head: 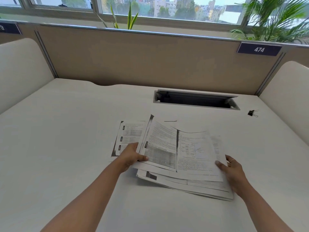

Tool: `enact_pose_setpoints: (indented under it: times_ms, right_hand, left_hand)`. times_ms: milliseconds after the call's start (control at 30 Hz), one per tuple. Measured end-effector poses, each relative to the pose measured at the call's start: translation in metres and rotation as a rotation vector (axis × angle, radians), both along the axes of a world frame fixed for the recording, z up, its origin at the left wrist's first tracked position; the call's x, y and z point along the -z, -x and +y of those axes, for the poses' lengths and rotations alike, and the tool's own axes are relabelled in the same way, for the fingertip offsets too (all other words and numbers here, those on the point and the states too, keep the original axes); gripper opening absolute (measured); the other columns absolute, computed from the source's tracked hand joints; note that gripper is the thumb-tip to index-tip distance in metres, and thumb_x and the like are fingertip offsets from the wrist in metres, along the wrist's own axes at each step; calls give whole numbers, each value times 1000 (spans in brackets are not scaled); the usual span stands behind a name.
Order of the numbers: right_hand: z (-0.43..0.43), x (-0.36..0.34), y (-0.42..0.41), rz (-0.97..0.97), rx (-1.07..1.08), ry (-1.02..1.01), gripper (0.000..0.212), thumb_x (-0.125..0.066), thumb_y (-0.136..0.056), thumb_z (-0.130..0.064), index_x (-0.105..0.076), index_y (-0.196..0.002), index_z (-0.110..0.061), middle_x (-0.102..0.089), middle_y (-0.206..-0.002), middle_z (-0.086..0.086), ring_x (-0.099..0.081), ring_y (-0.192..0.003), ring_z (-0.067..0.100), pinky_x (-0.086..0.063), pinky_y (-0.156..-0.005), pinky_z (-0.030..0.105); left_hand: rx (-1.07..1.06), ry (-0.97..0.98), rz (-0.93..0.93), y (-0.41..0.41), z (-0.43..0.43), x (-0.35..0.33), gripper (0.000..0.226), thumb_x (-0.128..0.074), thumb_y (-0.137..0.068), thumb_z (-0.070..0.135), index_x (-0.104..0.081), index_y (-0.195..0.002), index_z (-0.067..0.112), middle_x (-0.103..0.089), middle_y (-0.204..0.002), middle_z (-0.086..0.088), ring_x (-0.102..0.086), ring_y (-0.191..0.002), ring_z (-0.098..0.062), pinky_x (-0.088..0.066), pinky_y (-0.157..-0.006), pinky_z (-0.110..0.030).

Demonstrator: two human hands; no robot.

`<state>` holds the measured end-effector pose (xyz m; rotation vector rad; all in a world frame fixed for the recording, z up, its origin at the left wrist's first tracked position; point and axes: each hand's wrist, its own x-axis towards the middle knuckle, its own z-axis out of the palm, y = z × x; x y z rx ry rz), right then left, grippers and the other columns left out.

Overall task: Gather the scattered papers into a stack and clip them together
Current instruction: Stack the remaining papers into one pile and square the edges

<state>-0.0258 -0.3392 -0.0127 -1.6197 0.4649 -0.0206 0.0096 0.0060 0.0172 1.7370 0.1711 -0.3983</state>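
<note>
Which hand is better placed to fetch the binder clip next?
Right, probably. The binder clip lies far right on the desk, nearer the right hand; the left hand grips the papers and can steady them.

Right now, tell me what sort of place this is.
Most likely an office cubicle in a shared workspace: a white desk fenced by a beige partition carrying a number plate, a cable hatch set into the desktop, and printed papers on it.

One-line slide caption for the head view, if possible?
Left hand and right hand hold printed papers on a white desk; binder clip lies apart.
</note>
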Motion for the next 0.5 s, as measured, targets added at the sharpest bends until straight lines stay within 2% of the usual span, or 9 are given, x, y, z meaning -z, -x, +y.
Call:
enact_pose_setpoints:
  times_ms: [100, 167, 267, 333, 433, 500]
  right_hand:
    - [-1, 2, 1, -1, 0, 32, 33, -64, -82, -3, -54, -112, -13, -68, -88, 4, -69, -61, 11, -53, -50, 16]
    - [1, 1, 0, -11, 5, 20, 34, -63, -82, -1, -52, -113, -12, -67, -87, 4, -68, -63, 16, -52, -48, 16]
    - [2, 2, -1, -15, 7, 28, 35, -63, -82, -1, -51, -113, -12, -66, -86, 2, -68, -61, 14, -51, -47, 16]
    - [1, 5, -2, -9, 4, 45, 37, -64, -82, -3, -51, -116, -10, -67, -87, 2, -68, -65, 16, -52, -55, 23]
    - [0, 6, -2, -6, -5, 45, 43, -65, -81, -5, -50, -122, -9, -68, -89, 3, -66, -76, 25, -51, -67, 31]
    - [0, 7, -2, -8, -9, 39, 41, -65, -82, -4, -51, -120, -10, -68, -88, 4, -66, -74, 24, -51, -64, 30]
  left_hand:
    - [-36, -164, -44, -5, 3, 2, 49, -77, -67, 0, -61, -113, 8, -69, -107, -12, -64, -100, -27, -52, -91, -39]
    - [-123, -337, -97, -8, 7, 3, 53, -77, -71, 9, -58, -120, 8, -66, -110, -13, -62, -102, -27, -50, -91, -35]
    - [-231, -608, -155, -12, 15, 4, 64, -74, -76, 25, -48, -131, 7, -53, -130, -17, -48, -121, -31, -40, -100, -37]
    - [-268, -776, -70, -13, 22, 3, 76, -74, -74, 34, -38, -136, 9, -41, -138, -18, -34, -130, -34, -35, -103, -43]
    - [-300, -808, 38, -13, 30, 3, 92, -77, -70, 35, -25, -141, 8, -31, -142, -20, -26, -133, -36, -32, -104, -45]
    - [-329, -749, 26, -14, 33, 5, 96, -78, -70, 29, -20, -143, 7, -28, -144, -22, -23, -135, -36, -30, -106, -44]
